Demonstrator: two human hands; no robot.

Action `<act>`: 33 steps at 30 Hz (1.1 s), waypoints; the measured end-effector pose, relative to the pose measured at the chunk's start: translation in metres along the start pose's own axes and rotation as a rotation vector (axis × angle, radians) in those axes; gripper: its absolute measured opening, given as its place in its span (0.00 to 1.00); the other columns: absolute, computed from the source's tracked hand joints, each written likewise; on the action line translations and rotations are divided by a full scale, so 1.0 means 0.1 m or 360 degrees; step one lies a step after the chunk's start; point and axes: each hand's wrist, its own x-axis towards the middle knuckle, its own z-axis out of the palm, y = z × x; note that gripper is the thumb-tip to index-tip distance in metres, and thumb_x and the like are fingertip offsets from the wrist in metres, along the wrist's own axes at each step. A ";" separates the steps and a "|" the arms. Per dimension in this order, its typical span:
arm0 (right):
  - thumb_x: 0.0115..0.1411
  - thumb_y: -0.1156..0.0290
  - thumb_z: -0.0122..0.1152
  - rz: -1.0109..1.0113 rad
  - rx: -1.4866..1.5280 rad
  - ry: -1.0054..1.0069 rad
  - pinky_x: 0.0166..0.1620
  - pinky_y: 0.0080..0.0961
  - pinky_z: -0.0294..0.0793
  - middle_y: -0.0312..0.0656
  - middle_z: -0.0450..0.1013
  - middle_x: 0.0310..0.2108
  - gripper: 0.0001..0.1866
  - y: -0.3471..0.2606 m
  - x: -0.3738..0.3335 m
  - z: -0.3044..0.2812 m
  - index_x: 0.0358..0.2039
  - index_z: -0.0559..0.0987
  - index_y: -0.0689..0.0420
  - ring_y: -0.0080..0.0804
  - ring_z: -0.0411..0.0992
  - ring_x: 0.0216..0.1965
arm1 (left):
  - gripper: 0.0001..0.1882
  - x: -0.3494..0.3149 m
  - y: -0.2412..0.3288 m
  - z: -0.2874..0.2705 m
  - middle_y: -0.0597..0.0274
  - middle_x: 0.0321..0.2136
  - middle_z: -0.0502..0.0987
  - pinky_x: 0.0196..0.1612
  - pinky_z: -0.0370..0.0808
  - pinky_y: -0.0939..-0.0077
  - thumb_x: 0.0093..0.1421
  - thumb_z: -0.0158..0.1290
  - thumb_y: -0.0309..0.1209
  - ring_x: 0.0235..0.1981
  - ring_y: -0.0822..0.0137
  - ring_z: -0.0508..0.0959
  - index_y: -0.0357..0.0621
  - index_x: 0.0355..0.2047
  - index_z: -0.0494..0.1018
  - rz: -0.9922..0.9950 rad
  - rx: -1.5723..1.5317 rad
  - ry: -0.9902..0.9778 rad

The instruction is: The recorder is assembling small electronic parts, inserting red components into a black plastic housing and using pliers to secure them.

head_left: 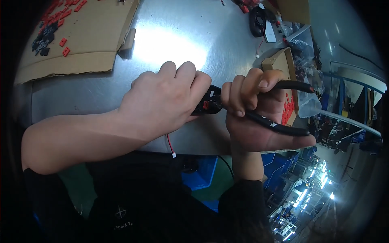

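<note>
My left hand (pixel 162 91) is closed, knuckles up, around a black part (pixel 210 101) that looks like a small blower fan; the palm hides most of it. Below this hand hangs a thin red and black wire (pixel 169 145) ending in a white plug. My right hand (pixel 253 105) grips black-handled pliers (pixel 275 126), their handles spread apart and pointing right. The pliers' jaws meet the black part between my hands. A small red piece (pixel 206 105) shows there; I cannot tell whether the jaws touch it.
A cardboard sheet (pixel 91 60) at the far left carries red and black small parts. Another black blower fan (pixel 257 22) lies at the far right. Beside my right hand stands a cardboard box (pixel 279 60) with red pieces. A blue bin (pixel 202 174) sits below the metal table (pixel 182 24).
</note>
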 end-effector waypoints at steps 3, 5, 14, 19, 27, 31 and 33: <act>0.44 0.08 0.49 -0.0030 0.0195 -0.0046 0.25 0.22 0.55 0.31 0.60 0.25 0.55 0.04 -0.02 -0.05 0.42 0.70 0.54 0.20 0.56 0.20 | 0.29 0.01 0.02 -0.01 0.62 0.34 0.70 0.22 0.76 0.79 0.54 0.68 0.50 0.33 0.68 0.77 0.44 0.43 0.70 0.0011 0.0013 0.0006; 0.43 0.08 0.49 -0.0060 0.0182 -0.0275 0.24 0.21 0.55 0.31 0.61 0.24 0.54 0.03 0.01 -0.02 0.40 0.70 0.54 0.20 0.57 0.19 | 0.28 0.00 0.02 -0.02 0.61 0.34 0.70 0.22 0.77 0.79 0.55 0.68 0.50 0.33 0.68 0.77 0.44 0.43 0.70 0.0016 0.0013 -0.0016; 0.46 0.11 0.50 -0.0511 -0.0248 -0.0504 0.23 0.26 0.57 0.36 0.63 0.22 0.52 0.12 -0.14 0.07 0.39 0.67 0.55 0.25 0.57 0.18 | 0.28 0.03 0.04 -0.07 0.56 0.35 0.73 0.26 0.82 0.73 0.57 0.67 0.50 0.34 0.62 0.82 0.42 0.44 0.69 -0.0040 -0.0194 -0.0257; 0.46 0.12 0.54 -0.0587 -0.0282 -0.0562 0.25 0.29 0.58 0.38 0.64 0.23 0.53 0.15 -0.13 0.07 0.41 0.66 0.57 0.26 0.58 0.19 | 0.28 0.00 0.04 -0.07 0.57 0.35 0.73 0.26 0.82 0.74 0.57 0.68 0.49 0.34 0.62 0.82 0.42 0.44 0.69 -0.0089 -0.0154 -0.0314; 0.45 0.10 0.51 -0.0560 0.0179 -0.0344 0.25 0.24 0.60 0.37 0.64 0.27 0.57 -0.01 -0.09 -0.01 0.44 0.68 0.60 0.24 0.61 0.21 | 0.29 0.01 0.07 -0.02 0.61 0.33 0.70 0.22 0.76 0.79 0.53 0.69 0.49 0.31 0.68 0.78 0.43 0.43 0.70 0.0012 -0.0075 -0.0067; 0.36 0.06 0.48 -0.0429 0.0235 -0.0237 0.25 0.22 0.59 0.37 0.64 0.27 0.63 0.08 -0.11 0.03 0.42 0.68 0.62 0.22 0.60 0.21 | 0.30 -0.02 0.04 -0.03 0.63 0.33 0.69 0.21 0.72 0.79 0.51 0.69 0.49 0.29 0.70 0.75 0.44 0.44 0.71 0.0021 -0.0034 -0.0055; 0.36 0.05 0.48 -0.0408 0.0226 -0.0242 0.25 0.22 0.59 0.36 0.64 0.26 0.64 0.05 -0.10 0.03 0.42 0.68 0.62 0.22 0.60 0.21 | 0.30 -0.01 0.04 -0.04 0.63 0.33 0.69 0.21 0.72 0.79 0.50 0.69 0.49 0.29 0.70 0.75 0.44 0.45 0.71 0.0032 -0.0045 -0.0062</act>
